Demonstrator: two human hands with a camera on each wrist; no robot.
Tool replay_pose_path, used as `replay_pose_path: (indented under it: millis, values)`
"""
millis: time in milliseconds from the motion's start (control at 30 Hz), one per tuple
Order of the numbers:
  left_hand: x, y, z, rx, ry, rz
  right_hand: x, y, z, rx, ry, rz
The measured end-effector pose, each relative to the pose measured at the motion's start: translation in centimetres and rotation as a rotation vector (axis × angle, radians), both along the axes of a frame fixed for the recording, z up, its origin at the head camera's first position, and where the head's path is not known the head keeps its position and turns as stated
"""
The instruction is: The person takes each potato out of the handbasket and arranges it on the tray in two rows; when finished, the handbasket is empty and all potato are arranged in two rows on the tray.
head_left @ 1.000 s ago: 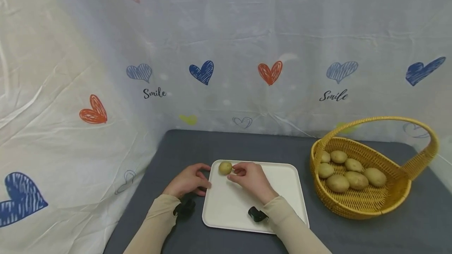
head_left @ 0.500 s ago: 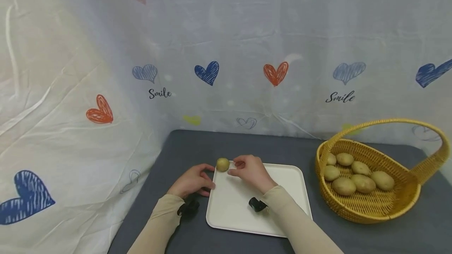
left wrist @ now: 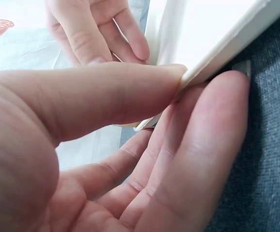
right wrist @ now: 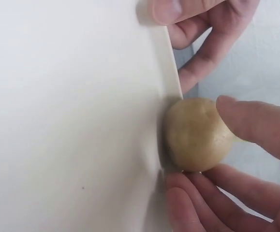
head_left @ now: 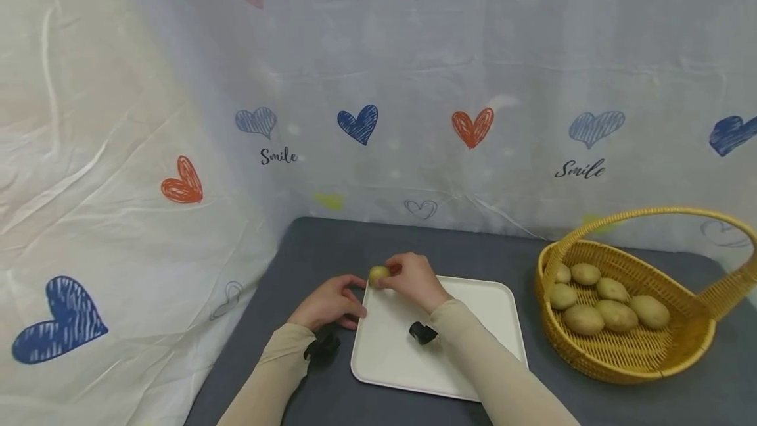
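A small round potato (head_left: pixel 376 274) sits at the far left corner of a white rectangular tray (head_left: pixel 408 354). My right hand (head_left: pixel 415 280) reaches over the tray and pinches this potato; in the right wrist view the thumb (right wrist: pixel 256 121) meets one side and fingers lie along the other. At the tray's left edge is my left hand (head_left: pixel 328 302). The left wrist view shows its thumb (left wrist: pixel 110 92) on the rim and fingers beneath, gripping the tray. The potato is mostly hidden behind the left thumb in that view.
A yellow wicker basket (head_left: pixel 635 347) with a tall handle stands right of the tray, several potatoes (head_left: pixel 617 315) inside. The table has a dark grey cover (head_left: pixel 473 252). Behind it and at the left hangs a white sheet (head_left: pixel 414 84) printed with hearts.
My right hand, a little apart from the potato before, has come left onto it and now pinches it. The left hand stays at the tray's edge. The whole view has shifted slightly.
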State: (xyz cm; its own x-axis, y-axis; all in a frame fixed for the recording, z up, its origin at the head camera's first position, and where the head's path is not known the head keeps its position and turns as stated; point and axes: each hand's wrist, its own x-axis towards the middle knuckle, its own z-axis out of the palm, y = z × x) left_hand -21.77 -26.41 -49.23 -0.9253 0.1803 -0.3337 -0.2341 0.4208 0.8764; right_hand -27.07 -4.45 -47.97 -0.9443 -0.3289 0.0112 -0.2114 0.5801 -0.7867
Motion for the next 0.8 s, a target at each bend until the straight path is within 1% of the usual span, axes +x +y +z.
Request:
replay_pose_path:
  millis: [167,300,433,567,700,800]
  values:
    - [0.0,0.1,-0.1,-0.001,-0.004,-0.004,-0.4,-0.2,-0.2,0.024,0.011,0.009]
    - [0.1,0.0,0.1,0.001,0.000,-0.003,-0.4,0.0,0.1,0.046,0.013,0.030]
    - [0.1,0.2,0.1,-0.007,0.011,-0.007,0.4,1.3,0.4,0.056,0.005,0.040]
    - [0.0,0.2,0.1,-0.003,0.018,-0.013,1.7,2.8,0.6,0.063,-0.012,0.033]
    - [0.0,0.1,0.0,0.006,0.016,-0.011,2.9,4.2,0.4,0.072,-0.027,0.000]
    - [0.0,0.1,-0.1,0.004,0.016,-0.002,3.5,4.9,0.1,0.064,-0.029,-0.019]
